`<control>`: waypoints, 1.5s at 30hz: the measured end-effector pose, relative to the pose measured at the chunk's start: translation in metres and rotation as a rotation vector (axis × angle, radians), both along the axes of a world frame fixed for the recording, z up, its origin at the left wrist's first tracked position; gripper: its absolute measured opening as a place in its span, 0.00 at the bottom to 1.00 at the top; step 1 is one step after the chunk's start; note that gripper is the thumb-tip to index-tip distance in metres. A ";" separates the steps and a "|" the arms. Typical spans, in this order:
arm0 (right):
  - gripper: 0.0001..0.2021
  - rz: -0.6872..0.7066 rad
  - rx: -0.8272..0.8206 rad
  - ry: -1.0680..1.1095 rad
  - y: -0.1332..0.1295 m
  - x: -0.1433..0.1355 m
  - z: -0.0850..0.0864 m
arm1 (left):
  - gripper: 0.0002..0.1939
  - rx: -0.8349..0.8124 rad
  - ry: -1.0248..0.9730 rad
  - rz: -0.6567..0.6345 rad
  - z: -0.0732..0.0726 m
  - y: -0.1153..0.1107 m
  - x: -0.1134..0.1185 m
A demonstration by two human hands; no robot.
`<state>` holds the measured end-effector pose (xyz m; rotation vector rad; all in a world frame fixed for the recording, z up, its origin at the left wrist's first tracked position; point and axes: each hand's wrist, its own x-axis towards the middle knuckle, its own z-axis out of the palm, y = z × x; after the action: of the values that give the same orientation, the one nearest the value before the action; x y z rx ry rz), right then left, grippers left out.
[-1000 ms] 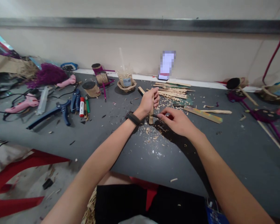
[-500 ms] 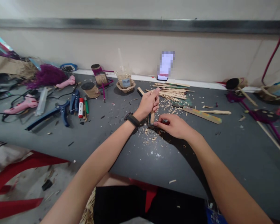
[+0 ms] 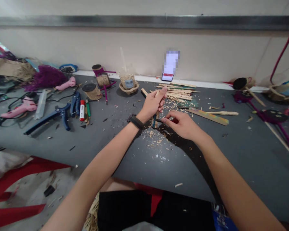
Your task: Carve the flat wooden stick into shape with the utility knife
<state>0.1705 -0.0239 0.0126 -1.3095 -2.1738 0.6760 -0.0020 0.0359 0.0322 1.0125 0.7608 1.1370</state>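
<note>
My left hand (image 3: 154, 104), with a dark watch on its wrist, is closed round a wooden stick (image 3: 155, 122) whose lower end, marked blue-green, rests near the table. Just right of it, my right hand (image 3: 180, 123) pinches a thin dark tool (image 3: 161, 121), its tip close to the stick. Pale wood shavings (image 3: 156, 138) lie under and around both hands. Behind them is a pile of carved wooden sticks (image 3: 180, 93).
A painted wooden strip (image 3: 208, 116) lies right of my hands. At the left are a red-capped marker (image 3: 82, 110), blue cutters (image 3: 53, 118) and pink glue guns (image 3: 19, 107). A cup (image 3: 127, 80) and a phone (image 3: 168, 77) stand along the wall.
My right hand has lifted slightly, and the dark tool shows more clearly. The stick in my left hand has turned or tilted, so its blue-green marked side faces up.
</note>
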 end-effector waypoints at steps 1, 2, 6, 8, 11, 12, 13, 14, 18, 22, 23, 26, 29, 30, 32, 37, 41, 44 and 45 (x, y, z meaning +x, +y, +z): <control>0.20 0.009 0.008 -0.018 0.001 0.000 -0.001 | 0.19 0.000 0.014 0.004 0.000 0.000 0.000; 0.20 0.013 0.014 -0.035 0.001 0.000 -0.001 | 0.19 -0.004 0.022 0.010 0.000 0.000 0.001; 0.18 0.033 0.009 -0.086 0.004 0.001 -0.002 | 0.22 0.011 0.042 0.001 0.000 0.000 0.004; 0.17 0.073 0.007 -0.158 0.002 0.001 -0.002 | 0.24 0.028 0.060 -0.029 0.001 -0.002 0.007; 0.16 0.132 0.040 -0.298 -0.003 -0.001 -0.001 | 0.27 0.034 0.088 -0.058 0.003 -0.006 0.009; 0.17 0.137 0.054 -0.326 -0.005 -0.002 0.000 | 0.27 0.032 0.095 -0.060 0.004 -0.006 0.008; 0.17 0.131 0.060 -0.339 -0.007 -0.003 0.000 | 0.27 0.028 0.097 -0.058 0.004 -0.006 0.007; 0.17 0.118 0.054 -0.342 -0.009 -0.004 0.000 | 0.27 0.021 0.092 -0.051 0.004 -0.005 0.006; 0.15 0.034 -0.007 -0.276 -0.010 -0.006 0.002 | 0.27 -0.054 0.017 -0.022 0.004 0.004 -0.004; 0.16 0.005 0.002 -0.113 -0.007 -0.005 0.003 | 0.26 -0.131 -0.007 0.009 0.007 0.007 -0.010; 0.16 0.000 0.010 -0.075 -0.006 -0.005 0.003 | 0.26 -0.130 -0.006 0.018 0.007 0.006 -0.010; 0.17 -0.004 0.016 0.004 -0.003 -0.003 0.001 | 0.27 -0.097 -0.035 0.020 0.009 0.003 -0.010; 0.18 0.005 0.005 0.041 -0.001 -0.002 -0.003 | 0.28 -0.083 -0.095 -0.019 0.010 0.001 -0.010; 0.18 0.005 0.004 0.044 -0.001 -0.002 -0.004 | 0.29 -0.083 -0.109 -0.038 0.011 0.001 -0.011; 0.18 0.002 0.010 0.042 0.000 -0.002 -0.005 | 0.29 -0.080 -0.124 -0.079 0.011 0.000 -0.012; 0.17 0.006 0.031 0.025 0.001 -0.003 -0.006 | 0.30 -0.077 -0.127 -0.171 0.014 -0.002 -0.011; 0.16 0.047 0.058 -0.011 0.003 -0.006 -0.007 | 0.30 -0.097 -0.136 -0.217 0.015 -0.004 -0.013; 0.16 0.140 0.109 -0.109 0.001 -0.008 -0.009 | 0.30 -0.126 -0.130 -0.251 0.015 -0.003 -0.016; 0.16 0.163 0.126 -0.155 0.000 -0.008 -0.009 | 0.30 -0.132 -0.128 -0.261 0.014 -0.002 -0.017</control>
<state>0.1623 -0.0239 0.0033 -1.1629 -2.4256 0.5029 -0.0189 0.0339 0.0464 0.8898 0.5751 0.9051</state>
